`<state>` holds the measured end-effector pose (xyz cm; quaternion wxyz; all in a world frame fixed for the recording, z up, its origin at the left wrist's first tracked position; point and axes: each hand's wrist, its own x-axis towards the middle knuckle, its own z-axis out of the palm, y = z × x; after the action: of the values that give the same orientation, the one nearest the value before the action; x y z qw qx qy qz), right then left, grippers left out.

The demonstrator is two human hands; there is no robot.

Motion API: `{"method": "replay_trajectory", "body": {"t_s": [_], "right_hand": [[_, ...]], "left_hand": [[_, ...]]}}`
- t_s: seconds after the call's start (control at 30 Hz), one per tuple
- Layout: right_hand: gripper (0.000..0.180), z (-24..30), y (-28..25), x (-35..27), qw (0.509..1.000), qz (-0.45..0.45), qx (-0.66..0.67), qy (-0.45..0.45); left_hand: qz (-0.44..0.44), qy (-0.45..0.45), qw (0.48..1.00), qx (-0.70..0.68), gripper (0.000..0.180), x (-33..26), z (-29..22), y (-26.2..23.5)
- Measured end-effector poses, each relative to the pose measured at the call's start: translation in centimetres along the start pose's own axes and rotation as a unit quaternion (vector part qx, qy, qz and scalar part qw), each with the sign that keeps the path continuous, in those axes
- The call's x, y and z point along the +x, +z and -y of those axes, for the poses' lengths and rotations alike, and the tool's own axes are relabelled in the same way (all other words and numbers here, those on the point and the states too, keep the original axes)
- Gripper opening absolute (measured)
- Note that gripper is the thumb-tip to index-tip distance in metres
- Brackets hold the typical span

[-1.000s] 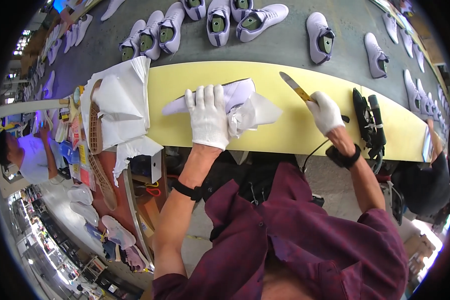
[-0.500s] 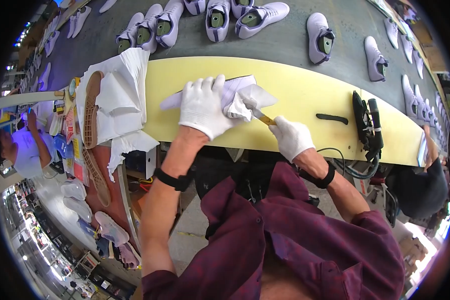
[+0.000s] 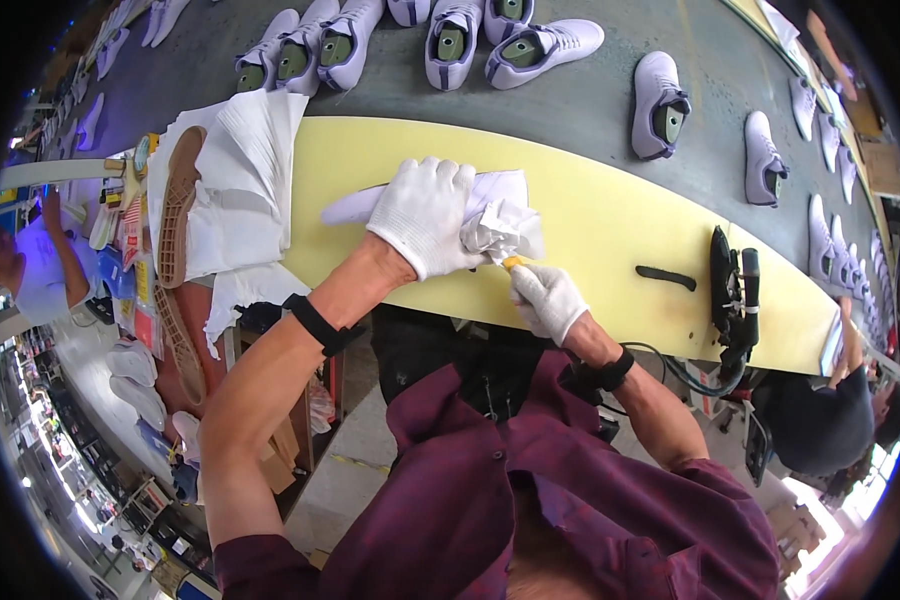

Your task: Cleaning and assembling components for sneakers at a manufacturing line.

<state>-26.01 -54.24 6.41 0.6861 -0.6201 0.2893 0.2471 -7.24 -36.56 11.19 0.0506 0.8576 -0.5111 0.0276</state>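
Paper being tucked into a pale shoe on the yellow desk

The left hand [image 3: 425,212] presses flat on a pale lilac shoe [image 3: 355,207] lying on the desk [image 3: 610,215], fingers spread over it and over the crumpled white paper [image 3: 498,225] at its opening; the right hand [image 3: 547,298] has its fingers closed round a yellow-handled tool [image 3: 511,263] poking at that paper. Judging by the wad bulging out, the stuffing looks partly done, with a stack of paper sheets [image 3: 240,180] waiting beside
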Motion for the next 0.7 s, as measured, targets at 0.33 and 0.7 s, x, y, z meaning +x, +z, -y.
{"method": "replay_trajectory", "body": {"t_s": [0.33,0.7], "right_hand": [[0.051,-0.2,-2.0,1.6,0.981,-0.039,-0.141,-0.126],[0.044,-0.1,-1.8,-6.0,0.953,-0.161,-0.223,-0.123]], "left_hand": [[0.017,0.022,0.985,-0.171,0.099,-0.3,-0.7,-0.6],[0.034,-0.077,0.984,-0.155,0.084,0.6,-2.5,-0.5]]}}
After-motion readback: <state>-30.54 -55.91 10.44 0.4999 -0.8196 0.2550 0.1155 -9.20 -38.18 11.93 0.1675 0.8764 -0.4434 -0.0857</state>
